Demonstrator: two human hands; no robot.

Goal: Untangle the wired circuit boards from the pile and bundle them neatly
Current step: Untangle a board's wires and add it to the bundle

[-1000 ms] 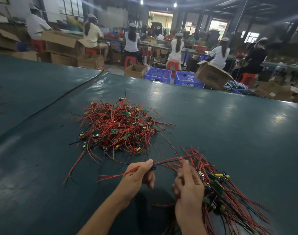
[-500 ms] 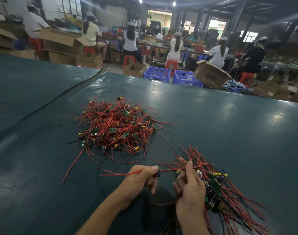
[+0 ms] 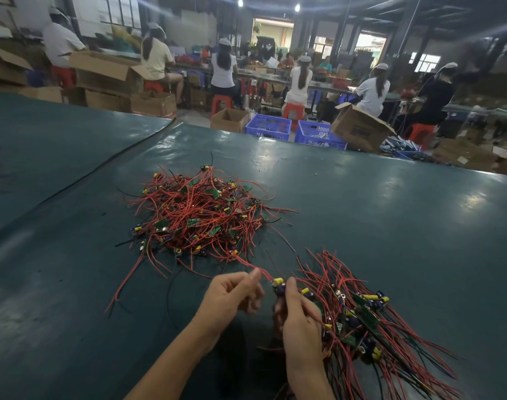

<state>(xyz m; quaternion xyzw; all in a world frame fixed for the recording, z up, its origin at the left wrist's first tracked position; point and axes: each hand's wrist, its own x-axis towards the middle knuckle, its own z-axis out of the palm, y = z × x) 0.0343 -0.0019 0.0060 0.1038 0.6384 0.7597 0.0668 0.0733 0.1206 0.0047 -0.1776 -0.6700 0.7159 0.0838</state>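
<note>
A tangled pile [image 3: 197, 217] of small green circuit boards with red and black wires lies on the dark green table [image 3: 362, 226]. To its lower right lies a sorted bundle [image 3: 368, 321] with its wires fanned out. My left hand [image 3: 232, 298] pinches a red wire [image 3: 251, 265] that runs back toward the pile. My right hand [image 3: 300, 321] pinches the small board [image 3: 279, 284] with a yellow capacitor at that wire's end, right beside the bundle.
A seam [image 3: 108, 166] runs diagonally across the table at the left. Beyond the far edge stand cardboard boxes [image 3: 359, 127], blue crates [image 3: 269, 127] and red stools, where several seated people work at benches.
The wire held level between my hands has been turned. My left hand now pinches it higher, and the small board with the yellow capacitor now shows at my right fingertips.
</note>
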